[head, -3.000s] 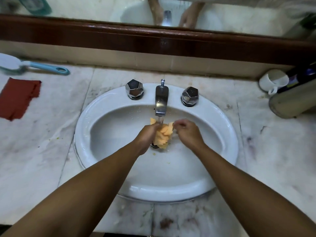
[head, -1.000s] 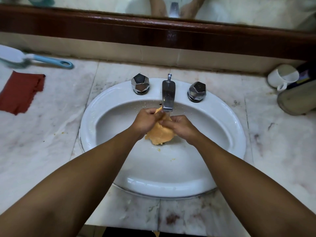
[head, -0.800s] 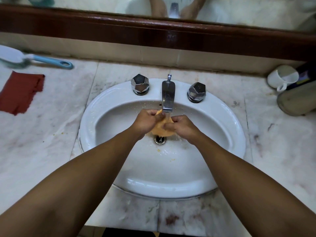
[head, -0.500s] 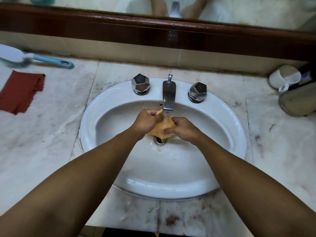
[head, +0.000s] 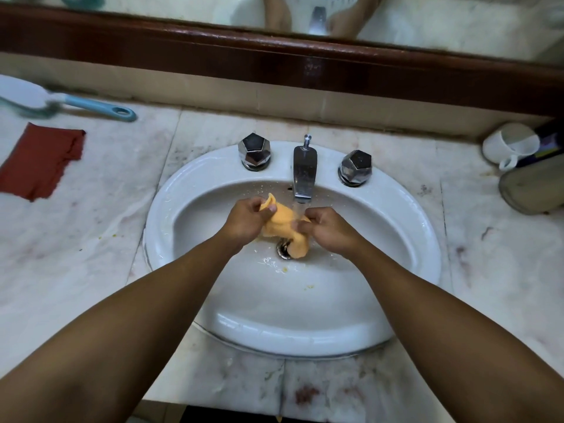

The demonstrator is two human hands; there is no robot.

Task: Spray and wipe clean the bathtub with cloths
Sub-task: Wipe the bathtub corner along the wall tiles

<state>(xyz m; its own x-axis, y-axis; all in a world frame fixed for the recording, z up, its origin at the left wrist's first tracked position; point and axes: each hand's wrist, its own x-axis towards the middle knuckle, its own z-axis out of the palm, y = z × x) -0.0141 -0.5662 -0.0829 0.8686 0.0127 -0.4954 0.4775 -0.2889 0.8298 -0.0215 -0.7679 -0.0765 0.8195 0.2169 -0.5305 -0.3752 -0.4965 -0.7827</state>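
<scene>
I stand at a white oval sink [head: 412, 215] sunk into a stained, pale marble counter [head: 91, 270], its chrome faucet [head: 303, 175] mounted on the far rim. Behind runs a beige backsplash [head: 213, 93], then a mirror [head: 442, 22] in a dark wooden frame [head: 183, 47].

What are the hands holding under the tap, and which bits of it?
An orange cloth. The left hand grips its upper left end, the right hand grips its right side, and the bottom hangs free.
</scene>
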